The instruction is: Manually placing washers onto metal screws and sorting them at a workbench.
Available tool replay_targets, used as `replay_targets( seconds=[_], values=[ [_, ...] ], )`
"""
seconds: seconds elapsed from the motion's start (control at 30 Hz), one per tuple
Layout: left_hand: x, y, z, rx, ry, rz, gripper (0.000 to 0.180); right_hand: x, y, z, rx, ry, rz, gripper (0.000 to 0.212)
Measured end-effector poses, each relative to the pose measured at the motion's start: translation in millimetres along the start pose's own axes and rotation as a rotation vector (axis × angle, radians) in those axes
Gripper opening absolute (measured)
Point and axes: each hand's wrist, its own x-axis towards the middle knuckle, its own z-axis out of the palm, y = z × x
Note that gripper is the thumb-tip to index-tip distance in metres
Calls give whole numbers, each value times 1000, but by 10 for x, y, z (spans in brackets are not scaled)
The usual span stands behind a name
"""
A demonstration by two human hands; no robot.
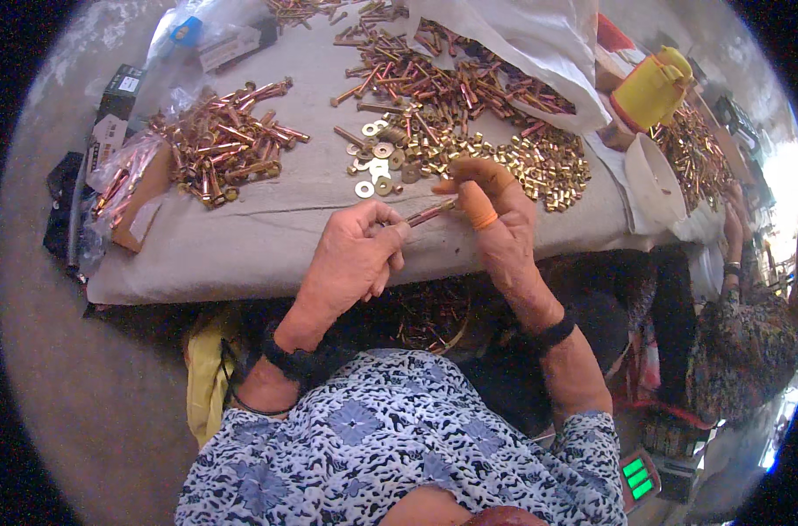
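In front of the table's near edge, my left hand (357, 245) is closed, pinching a long, thin metal anchor bolt (429, 213) between thumb and fingers. The bolt slants up to the right. At its far end is my right hand (504, 215), with orange covers on thumb and fingertips; its fingers curl in around that tip. Any small part between those fingers is hidden. Just beyond the hands lie loose flat washers (365, 188) and a heap of short brass-coloured nuts or sleeves (556, 167).
Long bolts form a pile (232, 145) on the left and a larger one (434, 74) at the back, partly under a white sack (539, 44). A yellow jug-like container (651, 88) stands right, near another person's hand (735, 219). A cardboard box (143, 200) sits at the left edge.
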Motion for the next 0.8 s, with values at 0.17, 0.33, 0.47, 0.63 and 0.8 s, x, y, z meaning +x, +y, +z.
replay_targets(
  seconds=[0.17, 0.33, 0.47, 0.63, 0.8],
  values=[
    [-6, 30, 50, 1, 93, 40, 13, -19, -111, 137, 433, -88, 41, 45],
    [30, -13, 47, -63, 191, 89, 13, -34, -220, 127, 480, -19, 141, 35],
    [-20, -72, 86, -44, 111, 67, 14, 1, -256, 39, 150, -6, 172, 24],
    [16, 2, 66, -76, 89, 53, 14, 41, -158, 18, 124, -166, -34, 23],
    [-3, -23, -10, -82, 33, 25, 13, 28, -178, -61, -315, -240, 20, 14]
  ],
)
